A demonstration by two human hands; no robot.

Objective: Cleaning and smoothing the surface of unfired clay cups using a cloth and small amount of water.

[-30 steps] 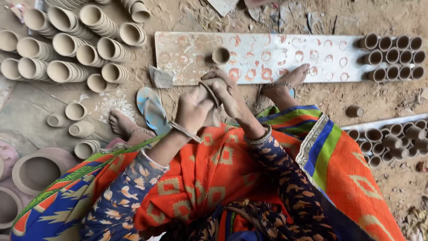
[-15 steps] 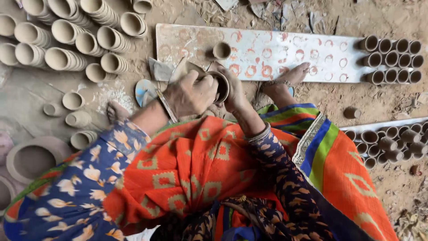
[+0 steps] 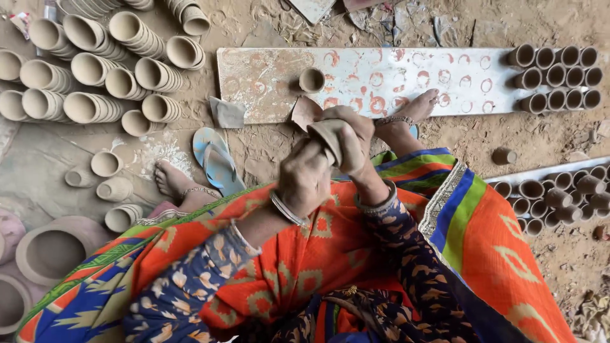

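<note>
The small tan unfired clay cup [image 3: 329, 141] sits tilted between both hands above the lap, rim pointing left and down; the right hand [image 3: 353, 136] cradles it from behind, fingers curled round, while the left hand [image 3: 305, 179] grips its nearer side

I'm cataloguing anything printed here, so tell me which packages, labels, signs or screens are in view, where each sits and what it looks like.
No screens, signs or clear labels in view.
Possible wrapper: top left corner beside the stacked cups, small, crumpled, pale with a red patch; too small to be sure.
White board: on the ground ahead, long, with red-brown ring stains, no print.
Both hands hold a clay cup.
</note>
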